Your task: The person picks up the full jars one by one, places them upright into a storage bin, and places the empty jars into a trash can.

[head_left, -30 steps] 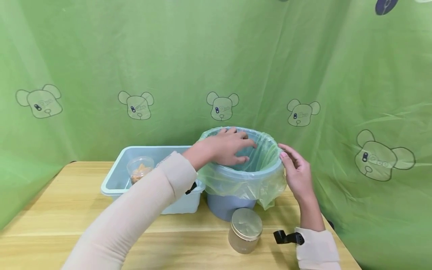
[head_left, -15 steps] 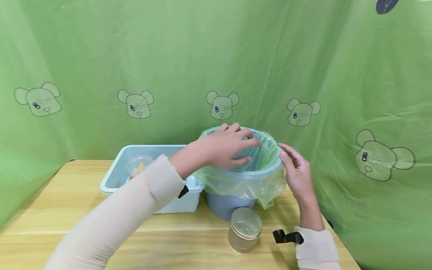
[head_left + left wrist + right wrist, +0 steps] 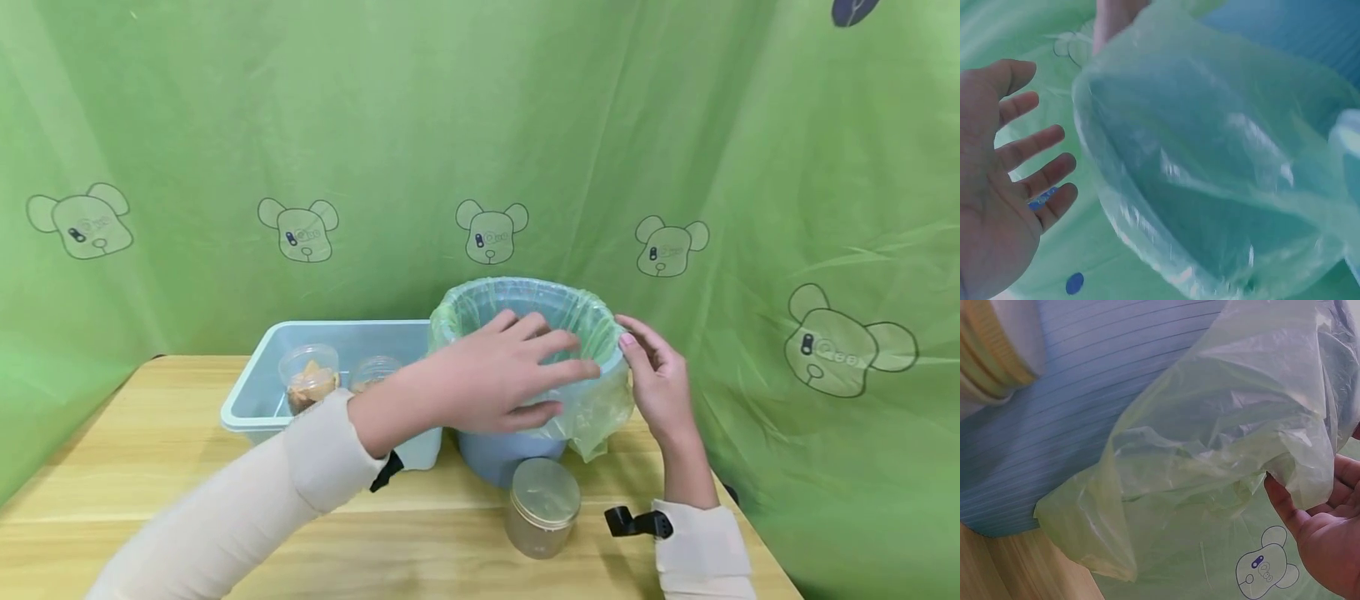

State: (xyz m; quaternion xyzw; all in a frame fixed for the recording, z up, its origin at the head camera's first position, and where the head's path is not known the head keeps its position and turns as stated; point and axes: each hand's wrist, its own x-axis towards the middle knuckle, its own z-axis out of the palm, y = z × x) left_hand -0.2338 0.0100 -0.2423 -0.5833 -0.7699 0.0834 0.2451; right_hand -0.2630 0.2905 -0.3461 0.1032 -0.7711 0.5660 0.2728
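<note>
A blue trash bin point(image 3: 502, 458) stands on the table, lined with a thin green garbage bag point(image 3: 600, 429) folded out over its rim. My right hand point(image 3: 663, 383) holds the lined rim at the right side, its thumb and index finger on the edge; in the right wrist view the bag's loose fold point(image 3: 1210, 431) hangs beside that hand. My left hand point(image 3: 502, 379) hovers in front of the bin's near rim, fingers spread. Nothing is in its palm point(image 3: 991, 187) in the left wrist view, and the bag lies apart from its fingertips.
A light blue basket point(image 3: 247, 392) to the left bears a clear tub of brownish food point(image 3: 311, 387) and a second round clear container point(image 3: 375, 367). A lidded jar point(image 3: 543, 508) stands before the bin. Green curtain point(image 3: 375, 125) hangs behind the wooden table point(image 3: 420, 550).
My left hand has come out from over the bin's opening toward me and lower, uncovering more of the bin's inside and the second container. The right hand stays at the rim.
</note>
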